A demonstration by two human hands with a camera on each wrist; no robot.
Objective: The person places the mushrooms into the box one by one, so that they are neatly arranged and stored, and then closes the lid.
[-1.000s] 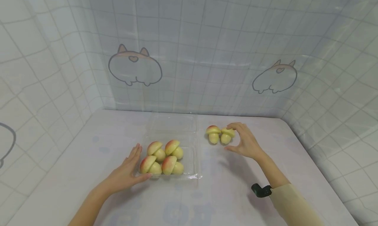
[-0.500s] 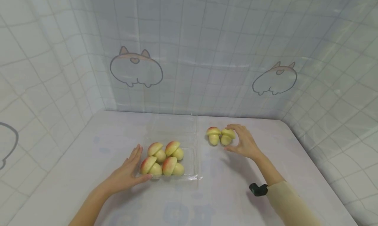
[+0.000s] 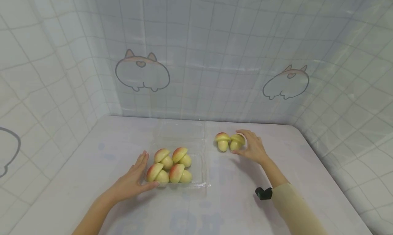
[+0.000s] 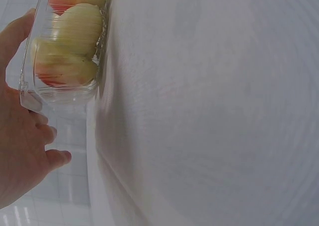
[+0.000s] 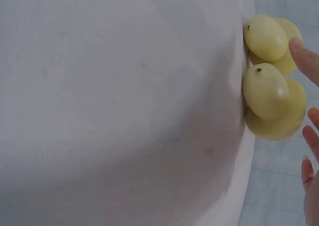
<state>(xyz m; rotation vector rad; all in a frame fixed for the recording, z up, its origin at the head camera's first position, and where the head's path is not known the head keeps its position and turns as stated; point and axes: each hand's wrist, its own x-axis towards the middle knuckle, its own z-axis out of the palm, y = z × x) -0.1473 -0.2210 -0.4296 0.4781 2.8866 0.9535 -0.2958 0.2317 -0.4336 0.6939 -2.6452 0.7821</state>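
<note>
Several yellow mushroom-shaped pieces with red-tinged caps (image 3: 163, 159) lie tilted in a clear plastic clamshell box (image 3: 201, 168), its lid laid back. My left hand (image 3: 129, 184) rests against the box's near left corner, thumb along the front rim and fingers spread down the left side. To the right of the box, a left mushroom piece (image 3: 222, 144) and a right mushroom piece (image 3: 235, 144) stand side by side, caps up. Around the right one my right hand (image 3: 253, 149) curves, thumb in front and fingers behind; in the right wrist view the thumb (image 5: 306, 61) overlaps the caps, other fingers apart from them.
The white table (image 3: 184, 211) carries faint bluish prints. A grid-patterned curtain (image 3: 215, 57) with cartoon outlines encloses it at the back and both sides. A small dark bent object (image 3: 263, 193) sits at the right sleeve cuff (image 3: 285, 194).
My right thumb has moved closer to the right mushroom piece, and the right forearm has shifted slightly left. The left hand stays at the box; the head view has tilted a little.
</note>
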